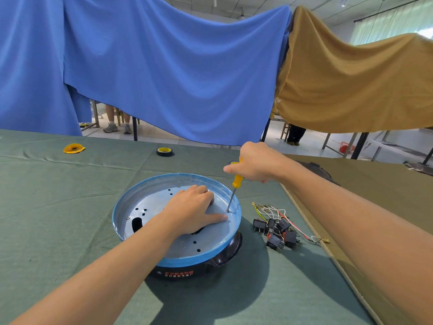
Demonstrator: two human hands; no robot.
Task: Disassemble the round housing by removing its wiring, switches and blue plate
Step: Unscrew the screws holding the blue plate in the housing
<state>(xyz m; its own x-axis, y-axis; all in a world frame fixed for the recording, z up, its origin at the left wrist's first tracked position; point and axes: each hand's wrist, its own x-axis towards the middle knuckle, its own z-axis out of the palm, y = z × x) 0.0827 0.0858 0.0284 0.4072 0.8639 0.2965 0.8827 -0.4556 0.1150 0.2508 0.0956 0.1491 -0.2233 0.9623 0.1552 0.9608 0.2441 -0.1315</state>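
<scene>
The black round housing (187,273) is sitting on the green cloth nearest the person, with the blue plate (145,205) still seated in it. The left hand (192,211) is lying palm-down on the plate, thumb stretched out, steadying it. At the plate's 3 o'clock the screwdriver (237,180) tip is standing in a screw (227,211). The right hand (255,164) is gripping the screwdriver's yellow handle. At the housing's 3 o'clock the switches and wiring (278,228) are already lying out, so the plate's screws and its lift-out seem left. A tape roll (164,151) is resting at 12 o'clock.
</scene>
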